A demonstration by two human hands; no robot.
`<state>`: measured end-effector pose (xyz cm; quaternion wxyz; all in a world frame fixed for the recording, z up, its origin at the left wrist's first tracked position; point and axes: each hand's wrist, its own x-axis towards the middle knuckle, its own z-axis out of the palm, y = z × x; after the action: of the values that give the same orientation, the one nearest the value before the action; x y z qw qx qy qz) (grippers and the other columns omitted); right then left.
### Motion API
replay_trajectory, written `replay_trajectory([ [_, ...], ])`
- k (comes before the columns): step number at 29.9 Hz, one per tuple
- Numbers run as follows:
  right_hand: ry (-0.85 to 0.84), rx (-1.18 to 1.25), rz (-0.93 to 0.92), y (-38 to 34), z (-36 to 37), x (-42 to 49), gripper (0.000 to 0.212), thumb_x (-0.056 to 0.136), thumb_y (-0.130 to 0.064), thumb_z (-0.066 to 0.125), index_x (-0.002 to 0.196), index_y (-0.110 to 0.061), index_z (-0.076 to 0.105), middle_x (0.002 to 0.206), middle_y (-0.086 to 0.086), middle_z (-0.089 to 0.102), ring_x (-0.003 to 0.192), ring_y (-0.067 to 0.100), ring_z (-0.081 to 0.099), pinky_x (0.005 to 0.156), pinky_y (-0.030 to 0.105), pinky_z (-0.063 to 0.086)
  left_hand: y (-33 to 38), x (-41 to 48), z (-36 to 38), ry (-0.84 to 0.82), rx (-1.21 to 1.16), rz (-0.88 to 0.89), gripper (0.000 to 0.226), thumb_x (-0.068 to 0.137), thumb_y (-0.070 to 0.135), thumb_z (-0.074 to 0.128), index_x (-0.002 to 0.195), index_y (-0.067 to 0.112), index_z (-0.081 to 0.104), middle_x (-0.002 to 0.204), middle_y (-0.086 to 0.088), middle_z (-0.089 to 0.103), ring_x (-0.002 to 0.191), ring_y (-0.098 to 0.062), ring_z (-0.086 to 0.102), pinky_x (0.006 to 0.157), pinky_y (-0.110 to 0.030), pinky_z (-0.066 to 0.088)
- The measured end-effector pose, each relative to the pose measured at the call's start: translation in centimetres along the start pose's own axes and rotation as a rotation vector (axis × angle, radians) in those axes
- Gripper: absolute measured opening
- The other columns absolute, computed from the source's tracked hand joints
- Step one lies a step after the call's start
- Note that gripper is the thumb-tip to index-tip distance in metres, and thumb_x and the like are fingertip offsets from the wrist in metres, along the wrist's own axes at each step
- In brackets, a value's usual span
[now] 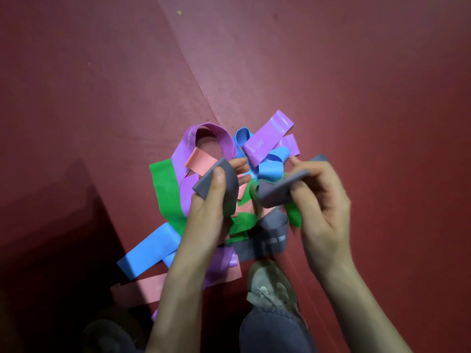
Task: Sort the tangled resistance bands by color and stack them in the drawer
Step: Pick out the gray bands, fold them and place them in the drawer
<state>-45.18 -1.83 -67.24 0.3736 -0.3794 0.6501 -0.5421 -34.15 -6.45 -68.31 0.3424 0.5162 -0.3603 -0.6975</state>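
Note:
A tangle of resistance bands lies on the red floor mat (331, 72): purple bands (267, 133), blue bands (150, 248), a green band (165, 192) and pink bands (201, 161). My left hand (209, 215) pinches one end of a grey band (228, 182) between thumb and fingers. My right hand (321, 202) grips another grey fold (275, 192) just above the pile. A further grey stretch (272, 235) hangs below my hands, with white print on it. No drawer is in view.
My grey shoe (272, 286) and trouser leg (270, 329) stand at the pile's near edge. A seam (198, 80) runs diagonally across the mat. A dark shadow covers the lower left floor.

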Motion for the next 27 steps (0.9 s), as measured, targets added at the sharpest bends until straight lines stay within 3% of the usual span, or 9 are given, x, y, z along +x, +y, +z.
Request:
replay_trajectory([
  [5,-0.005,-0.125,0.025,-2.5,-2.5,0.7,0.023,0.075,-0.009,0.049,0.068,-0.03,0.054,0.061,-0.02,0.055,0.056,-0.009,0.046,0.054,0.003,0.035,-0.2,0.3,-0.2,-0.031,-0.014,-0.01,0.036,0.083,0.048,0.034,0.079,0.041,0.07,0.072,0.011,0.071,0.076,-0.011,0.062,0.075,-0.035,0.045],
  [8,-0.112,0.006,0.205,-3.9,-2.4,1.3,0.024,0.068,-0.01,0.047,0.06,-0.027,0.062,0.054,-0.014,0.055,0.048,-0.004,0.045,0.047,0.005,0.034,0.5,0.3,0.2,-0.023,-0.098,-0.039,0.038,0.087,0.053,0.038,0.077,0.033,0.069,0.067,0.01,0.068,0.067,-0.007,0.061,0.063,-0.024,0.048],
  [11,-0.281,0.103,0.267,-3.4,-0.2,1.5,0.02,0.073,-0.011,0.045,0.076,-0.023,0.06,0.062,-0.015,0.06,0.054,-0.002,0.048,0.052,0.008,0.038,1.3,-0.1,0.9,-0.067,-0.182,-0.158,0.051,0.068,0.058,0.03,0.072,0.025,0.068,0.066,0.01,0.07,0.061,-0.002,0.064,0.055,-0.014,0.049],
  [14,-0.326,0.206,0.309,-2.2,1.5,1.5,0.023,0.079,-0.013,0.043,0.09,-0.028,0.057,0.058,-0.009,0.048,0.053,0.007,0.041,0.049,0.016,0.035,1.9,-0.5,1.2,-0.117,-0.307,-0.23,0.068,0.072,0.062,0.019,0.061,0.019,0.07,0.058,0.004,0.07,0.05,-0.003,0.063,0.043,-0.009,0.044],
  [18,-0.269,0.171,0.273,-0.9,2.6,1.3,0.024,0.081,-0.013,0.042,0.093,-0.033,0.048,0.061,-0.007,0.042,0.057,0.013,0.037,0.056,0.022,0.034,1.9,-0.9,1.0,-0.156,-0.383,-0.22,0.066,0.052,0.075,0.037,0.069,0.021,0.071,0.062,0.007,0.071,0.059,0.0,0.066,0.052,-0.011,0.05],
  [20,-0.262,0.168,0.258,-0.4,3.0,1.0,0.025,0.081,-0.014,0.042,0.094,-0.035,0.046,0.065,-0.014,0.05,0.06,0.007,0.044,0.061,0.016,0.04,1.3,-1.0,0.9,-0.178,-0.287,-0.168,0.047,0.054,0.061,0.07,0.078,0.02,0.07,0.069,0.01,0.073,0.067,0.001,0.067,0.059,-0.012,0.051],
  [21,-0.263,0.164,0.253,-0.2,3.1,0.9,0.025,0.082,-0.014,0.042,0.094,-0.036,0.045,0.068,-0.017,0.054,0.062,0.002,0.048,0.064,0.014,0.041,0.9,-0.9,0.8,-0.157,-0.233,-0.148,0.032,0.062,0.044,0.072,0.081,0.02,0.067,0.069,0.011,0.072,0.068,0.002,0.067,0.061,-0.011,0.051],
  [24,-0.267,0.175,0.254,0.4,3.1,0.7,0.029,0.081,-0.015,0.043,0.097,-0.04,0.043,0.076,-0.013,0.058,0.071,0.003,0.056,0.072,0.017,0.044,0.4,-0.4,0.3,-0.143,-0.091,-0.086,0.011,0.077,0.03,0.06,0.086,0.025,0.064,0.073,0.015,0.072,0.074,0.004,0.065,0.068,-0.011,0.051],
  [27,-0.278,0.173,0.24,0.5,3.1,0.6,0.029,0.081,-0.016,0.046,0.101,-0.036,0.039,0.069,-0.012,0.059,0.062,0.0,0.056,0.064,0.013,0.043,0.5,-0.3,-0.2,-0.138,-0.017,-0.049,0.025,0.081,0.031,0.045,0.085,0.03,0.069,0.082,0.017,0.072,0.083,0.003,0.065,0.076,-0.011,0.05],
])
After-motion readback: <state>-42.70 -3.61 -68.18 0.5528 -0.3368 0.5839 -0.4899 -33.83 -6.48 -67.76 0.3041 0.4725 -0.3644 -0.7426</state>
